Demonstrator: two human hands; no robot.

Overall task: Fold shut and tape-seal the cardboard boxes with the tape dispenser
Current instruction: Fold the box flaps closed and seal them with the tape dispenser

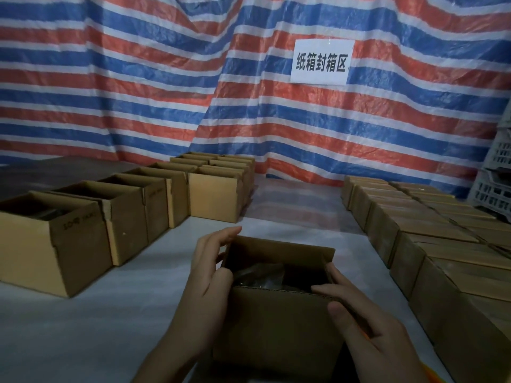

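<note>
A small open cardboard box (272, 324) stands on the white table right in front of me, its top flaps up and something dark and plastic-wrapped inside. My left hand (210, 269) lies against the box's left side, fingers straight along the left flap. My right hand (356, 308) rests on the right side, fingers straight over the right flap and near rim. No tape dispenser is in view.
A row of open boxes (83, 230) runs along the left, back to a cluster (218, 183). Closed boxes (431, 239) fill the right side. White table (96, 327), striped tarp wall with a paper sign (320, 62), white crates (495, 183) at far right.
</note>
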